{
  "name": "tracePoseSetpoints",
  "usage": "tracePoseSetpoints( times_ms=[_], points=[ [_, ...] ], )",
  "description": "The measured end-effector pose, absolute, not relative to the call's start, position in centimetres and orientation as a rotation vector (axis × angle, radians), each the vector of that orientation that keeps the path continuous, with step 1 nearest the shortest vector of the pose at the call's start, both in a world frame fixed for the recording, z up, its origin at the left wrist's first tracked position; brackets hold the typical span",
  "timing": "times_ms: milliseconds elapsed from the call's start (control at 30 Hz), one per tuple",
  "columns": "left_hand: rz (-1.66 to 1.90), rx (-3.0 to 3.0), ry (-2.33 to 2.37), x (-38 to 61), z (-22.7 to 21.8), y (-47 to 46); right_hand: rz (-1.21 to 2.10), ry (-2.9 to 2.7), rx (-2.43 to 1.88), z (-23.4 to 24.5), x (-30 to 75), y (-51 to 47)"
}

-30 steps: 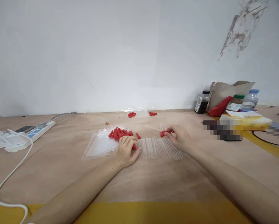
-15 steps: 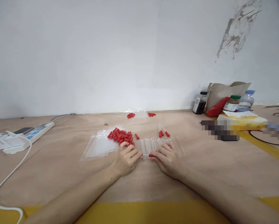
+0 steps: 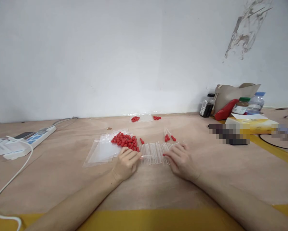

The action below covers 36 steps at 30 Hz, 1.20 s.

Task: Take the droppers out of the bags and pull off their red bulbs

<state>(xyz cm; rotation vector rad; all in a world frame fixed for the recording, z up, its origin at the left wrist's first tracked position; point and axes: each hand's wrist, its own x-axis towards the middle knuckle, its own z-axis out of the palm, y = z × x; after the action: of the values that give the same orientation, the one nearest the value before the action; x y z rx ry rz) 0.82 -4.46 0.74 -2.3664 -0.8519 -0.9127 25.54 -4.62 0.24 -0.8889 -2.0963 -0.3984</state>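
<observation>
My left hand (image 3: pixel 126 163) is closed, pinching one end of a thin clear dropper tube (image 3: pixel 147 156) that points right, level above the row. My right hand (image 3: pixel 183 161) is closed on a red dropper bulb (image 3: pixel 163 155); only its tip shows at the fingertips. A gap separates the tube's free end from this bulb. Beneath and between my hands, many clear tubes (image 3: pixel 154 149) lie side by side. A heap of loose red bulbs (image 3: pixel 125 140) sits beyond my left hand. Several droppers with red bulbs (image 3: pixel 167 138) lie beyond the row, toward the right.
Clear plastic bags (image 3: pixel 98 154) lie left of the bulb heap. Small groups of red pieces (image 3: pixel 135 119) rest near the wall. A power strip (image 3: pixel 30 141) with a white cable is at left. Bottles (image 3: pixel 206 107) and a yellow-white packet (image 3: pixel 252 125) stand at right.
The tube and the red bulb, end to end before, are now apart. My left hand has moved left with the tube, my right hand right and slightly away with the bulb.
</observation>
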Motion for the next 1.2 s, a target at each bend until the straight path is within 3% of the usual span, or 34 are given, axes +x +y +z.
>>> tracePoseSetpoints(
  times_ms=[200,400,733,1200],
  points=[
    [-0.899,-2.316,-1.11,0.6,0.9,-3.6,0.008,-1.642,-1.4,0.0,30.6,-0.5],
    [-0.829,-2.297,-1.082,0.9,0.6,-3.6,0.023,-1.75,-1.76,-0.5,33.5,1.3],
    [-0.629,-2.348,-0.932,1.2,0.3,-3.9,0.038,-1.756,-1.794,-0.7,31.8,1.0],
    [-0.999,-2.702,-1.124,1.5,0.4,-4.5,0.056,-1.69,-1.731,-0.5,30.7,1.2]
  ],
)
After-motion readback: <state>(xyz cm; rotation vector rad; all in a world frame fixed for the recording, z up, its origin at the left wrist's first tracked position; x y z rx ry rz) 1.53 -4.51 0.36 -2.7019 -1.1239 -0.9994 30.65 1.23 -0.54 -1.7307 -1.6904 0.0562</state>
